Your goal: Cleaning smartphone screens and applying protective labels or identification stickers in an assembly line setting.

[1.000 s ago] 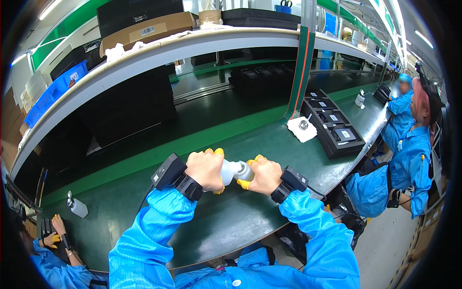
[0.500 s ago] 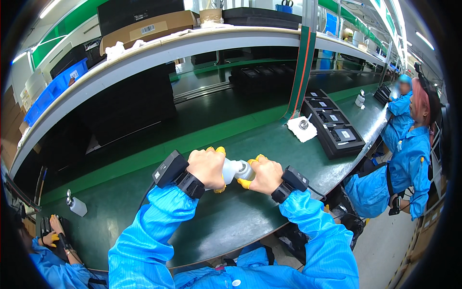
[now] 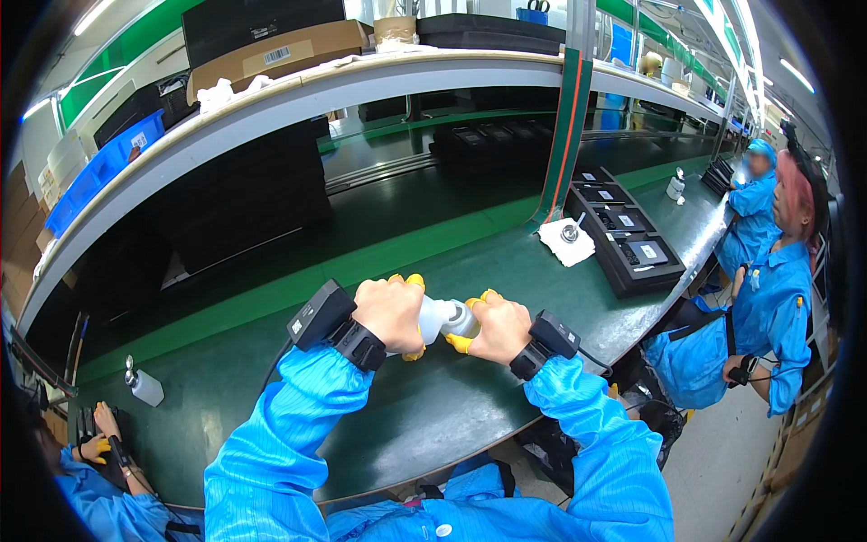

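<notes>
Over the green table, my left hand is wrapped round a white plastic bottle, which lies tilted with its neck toward the right. Facing it, my right hand grips a second, pale translucent bottle by its side. The two necks meet or nearly meet between my hands; whether they touch, and whether liquid runs, I cannot tell. Yellow finger covers show on the fingertips of both hands. Beyond my right hand, a metal pump top with a thin tube rests on a white cloth.
A black foam tray of dark devices stands at the right. Pump bottles stand far right and left. A green post rises beside the cloth, under a shelf. Co-workers in blue are at both sides.
My hands and both bottles have hardly moved. At the right, the nearer co-worker has shifted slightly, bringing an arm in front of the body.
</notes>
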A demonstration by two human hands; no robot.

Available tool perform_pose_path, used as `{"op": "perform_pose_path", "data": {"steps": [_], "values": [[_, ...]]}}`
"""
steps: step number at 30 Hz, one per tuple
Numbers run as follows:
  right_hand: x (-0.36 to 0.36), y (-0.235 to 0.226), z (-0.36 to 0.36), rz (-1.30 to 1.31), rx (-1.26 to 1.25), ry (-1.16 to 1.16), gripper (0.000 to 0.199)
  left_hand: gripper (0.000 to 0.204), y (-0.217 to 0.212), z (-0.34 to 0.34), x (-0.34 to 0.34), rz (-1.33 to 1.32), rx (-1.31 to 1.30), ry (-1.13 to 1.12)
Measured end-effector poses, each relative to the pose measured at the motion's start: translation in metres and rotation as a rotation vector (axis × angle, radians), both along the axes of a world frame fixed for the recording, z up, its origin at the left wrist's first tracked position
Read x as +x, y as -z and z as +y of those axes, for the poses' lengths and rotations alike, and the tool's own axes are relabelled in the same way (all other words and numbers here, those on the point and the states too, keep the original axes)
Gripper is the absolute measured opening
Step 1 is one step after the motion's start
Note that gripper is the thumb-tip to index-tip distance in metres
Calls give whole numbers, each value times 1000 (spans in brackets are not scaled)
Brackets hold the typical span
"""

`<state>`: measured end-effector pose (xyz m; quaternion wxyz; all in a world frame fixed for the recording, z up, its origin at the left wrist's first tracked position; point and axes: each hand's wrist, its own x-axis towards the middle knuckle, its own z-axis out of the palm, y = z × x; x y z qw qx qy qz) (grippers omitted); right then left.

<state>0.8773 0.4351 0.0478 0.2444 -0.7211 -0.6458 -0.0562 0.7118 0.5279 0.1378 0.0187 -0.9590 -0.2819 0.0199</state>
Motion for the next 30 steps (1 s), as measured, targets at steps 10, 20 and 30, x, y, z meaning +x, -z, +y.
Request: {"op": "perform_pose_path", "data": {"steps": [10, 20, 30], "values": [[4, 5, -1, 25, 53, -8, 49, 41, -2, -2, 6, 26, -7, -34], [4, 4, -4, 75, -15, 6, 46, 42, -1, -2, 9, 20, 10, -47], [8, 6, -2, 74, 22, 8, 48, 44, 1, 1, 9, -2, -3, -33]]}}
